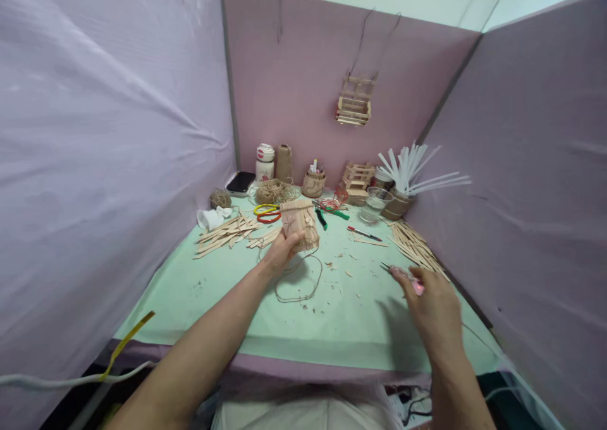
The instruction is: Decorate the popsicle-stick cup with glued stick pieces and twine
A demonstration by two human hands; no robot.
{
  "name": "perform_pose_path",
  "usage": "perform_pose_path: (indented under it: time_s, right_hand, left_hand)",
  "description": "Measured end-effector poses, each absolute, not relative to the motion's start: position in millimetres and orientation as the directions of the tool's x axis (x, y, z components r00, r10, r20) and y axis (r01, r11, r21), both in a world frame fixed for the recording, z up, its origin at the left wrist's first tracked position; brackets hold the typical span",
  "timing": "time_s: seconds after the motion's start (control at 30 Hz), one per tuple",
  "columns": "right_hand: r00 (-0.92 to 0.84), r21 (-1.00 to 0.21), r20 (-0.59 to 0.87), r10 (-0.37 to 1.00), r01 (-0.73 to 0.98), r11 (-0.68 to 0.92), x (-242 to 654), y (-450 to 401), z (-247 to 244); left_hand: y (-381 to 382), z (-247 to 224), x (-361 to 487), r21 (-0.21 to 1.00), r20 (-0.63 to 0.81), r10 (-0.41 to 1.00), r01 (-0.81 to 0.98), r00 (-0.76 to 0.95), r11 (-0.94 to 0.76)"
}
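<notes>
My left hand (283, 250) is closed on the lower part of a small wooden-stick craft piece (300, 218), held up over the middle of the table. A loop of twine (298, 300) hangs from it toward the cloth. On the right, my right hand (429, 291) grips a pink-handled tool (406, 278) with a thin metal tip pointing left. The tool is well apart from the craft piece. Small wood scraps (348, 274) lie on the cloth between the hands.
Sticks lie left (226, 233) and right (415, 245). Behind are scissors (268, 217), pliers (321, 219), a pen (364, 234), a clear cup (375, 203), a twine pile (275, 191), a phone (240, 182) and white strips (408, 167). A stick swing (353, 110) hangs at the back.
</notes>
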State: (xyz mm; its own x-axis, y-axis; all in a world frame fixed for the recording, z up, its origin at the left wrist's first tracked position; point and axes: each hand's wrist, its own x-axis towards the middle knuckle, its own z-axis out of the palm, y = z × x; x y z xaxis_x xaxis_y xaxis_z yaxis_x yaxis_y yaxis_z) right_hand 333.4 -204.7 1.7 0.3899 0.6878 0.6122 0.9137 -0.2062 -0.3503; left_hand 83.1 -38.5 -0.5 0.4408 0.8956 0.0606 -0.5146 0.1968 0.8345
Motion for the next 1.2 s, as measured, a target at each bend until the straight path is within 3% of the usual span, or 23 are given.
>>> perform_pose_path:
  time_s: [0.07,0.17,0.4,0.6,0.73,0.83,1.03,1.2]
  right_hand:
    - [0.148,-0.256,0.728,0.669,0.964,0.066,297,-191,15]
    - [-0.047,-0.138,0.806,0.59,0.954,0.265,243,-166,29]
    - [-0.073,-0.099,0.844,0.531,0.953,0.287,208,-129,28]
    - [-0.038,-0.157,0.818,0.574,0.946,0.285,211,-126,27]
    - [0.017,-0.251,0.784,0.621,0.923,0.292,207,-128,25]
    - [0.11,-0.399,0.715,0.69,0.875,0.274,203,-128,23]
    - [0.292,-0.728,0.448,0.845,0.668,0.155,201,-123,24]
    - [0.316,-0.852,0.26,0.913,0.52,0.063,207,-117,28]
  left_hand:
    - [-40,-1,84,0.844,0.06,0.89,-0.499,0.452,0.197]
    - [-43,-1,84,0.847,0.086,0.883,-0.501,0.462,0.18]
    - [-44,4,83,0.847,0.142,0.872,-0.513,0.469,0.138]
    - [-45,5,84,0.846,0.149,0.865,-0.515,0.479,0.14]
    - [-46,5,84,0.853,0.148,0.867,-0.506,0.476,0.132]
    - [-45,3,85,0.856,0.16,0.869,-0.504,0.469,0.114]
    - [-39,-8,85,0.874,0.165,0.904,-0.484,0.394,0.052]
    - [-36,-15,85,0.887,0.178,0.922,-0.461,0.345,0.001]
